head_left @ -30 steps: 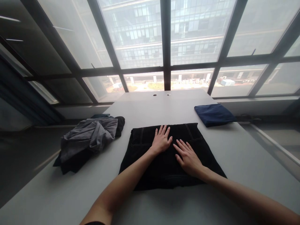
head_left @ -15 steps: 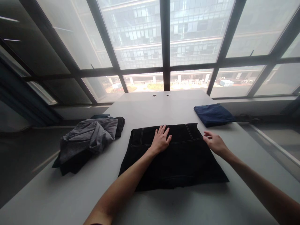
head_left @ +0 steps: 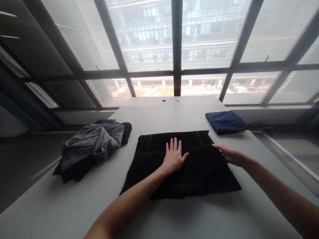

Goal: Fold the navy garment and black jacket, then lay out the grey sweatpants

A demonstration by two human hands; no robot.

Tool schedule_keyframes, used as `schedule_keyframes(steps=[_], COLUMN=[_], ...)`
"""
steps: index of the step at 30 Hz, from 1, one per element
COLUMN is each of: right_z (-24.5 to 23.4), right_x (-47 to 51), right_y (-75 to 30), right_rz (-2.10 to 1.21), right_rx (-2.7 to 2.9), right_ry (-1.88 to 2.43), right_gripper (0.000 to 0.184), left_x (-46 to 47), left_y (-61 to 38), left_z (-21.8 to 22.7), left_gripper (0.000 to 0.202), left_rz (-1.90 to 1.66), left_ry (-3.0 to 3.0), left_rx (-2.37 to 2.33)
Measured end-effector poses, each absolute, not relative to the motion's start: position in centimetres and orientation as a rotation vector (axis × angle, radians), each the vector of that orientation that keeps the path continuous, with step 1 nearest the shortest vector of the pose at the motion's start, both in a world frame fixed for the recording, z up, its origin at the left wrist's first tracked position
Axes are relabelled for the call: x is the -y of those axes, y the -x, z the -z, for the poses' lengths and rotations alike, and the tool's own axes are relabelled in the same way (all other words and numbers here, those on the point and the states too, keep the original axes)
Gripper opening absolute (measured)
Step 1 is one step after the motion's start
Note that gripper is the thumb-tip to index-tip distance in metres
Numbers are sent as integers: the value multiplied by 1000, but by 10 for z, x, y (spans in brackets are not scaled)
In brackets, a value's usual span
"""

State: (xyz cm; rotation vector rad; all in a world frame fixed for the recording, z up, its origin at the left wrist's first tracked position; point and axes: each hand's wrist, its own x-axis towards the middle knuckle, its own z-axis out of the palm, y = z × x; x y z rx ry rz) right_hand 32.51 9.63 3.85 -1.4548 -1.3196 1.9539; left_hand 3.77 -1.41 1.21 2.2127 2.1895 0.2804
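Observation:
A folded black garment [head_left: 194, 172] with pale stitched seams lies on the white table in front of me. I cannot tell if it is a jacket or trousers. My left hand [head_left: 173, 156] rests flat on its upper middle, fingers spread and pointing away from me. At the garment's right edge, just below the upper corner, my right hand [head_left: 230, 155] has its fingers closed on the cloth. Part of those fingers is hidden by the edge.
A crumpled heap of grey and dark clothes [head_left: 93, 142] lies at the table's left side. Beyond my right hand sits a folded navy cloth [head_left: 226, 122] near the right edge. The white table [head_left: 169, 114] reaches to tall windows [head_left: 149, 43] with dark frames.
My left hand has slid slightly towards me and its fingers have straightened. My right hand has moved left a little, closing on the garment's right edge.

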Motion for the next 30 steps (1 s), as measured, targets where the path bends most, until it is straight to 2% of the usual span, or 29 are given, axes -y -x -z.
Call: schedule_keyframes(steps=[3,11,14,17,22,30], right_z=[-37,-40,-54,-73,-93,-124], right_x=[-92,-80,-72,-63,-57,-48], right_y=[-321,-323,-314,-300,-281,-241], right_rz=[-2049,-2102,-2061,-2055,-1979,-1824], right_rx=[1245,1268,1162,1073,1079,1317], right_ry=[1315,1255,1259,1283,1260,1160], right_gripper=[22,30,26,16,12,25], left_x=[13,13,13,11,-1,-12], left_y=[-36,-36,-36,-34,-22,-14], left_z=[-13,-11,-14,-20,-28,-13], left_gripper=[88,90,88,82,66,69], left_rz=[-284,-269,-270,-308,-481,-313], left_ry=[-2213,-2203,-2187,-2163,-2104,-2055], left_rx=[-2187,-2185,-2171,-2150,-2305,-2290])
